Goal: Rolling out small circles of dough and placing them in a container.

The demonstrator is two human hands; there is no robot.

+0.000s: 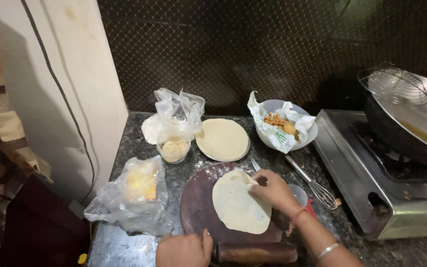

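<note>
1. Nearest the camera, the left hand (185,249) rested at the near edge of the round wooden board (196,210), fingers curled; it was touching the end of the wooden rolling pin (255,253), but whether it gripped it could not be told.
2. Just beyond, the right hand (273,190) had its fingertips pinched on the upper right edge of the rolled dough round (238,201), lifting that edge slightly.
3. That dough round lay flat on the board, on the dark speckled table (139,143), its near rim close to the rolling pin.
4. As a judgement, the round looked thin, soft and light, likely to stretch or tear if pulled from one point; taking it by the edge and supporting it underneath with spread fingers would have suited it best. The flour dusting suggested it was not sticking badly.
5. Behind the board sat a steel plate (245,151) bearing another flat round (222,139), a small cup of dough (174,148) beside a clear plastic bag (176,113), and a bowl lined with paper (292,126) holding fried bits.
6. To the left lay a second plastic bag with something yellow (134,195); to the right, a wire whisk (315,185) lay beside a steel gas stove (371,183) carrying a dark pan (411,133) and a wire skimmer (396,84).
</note>
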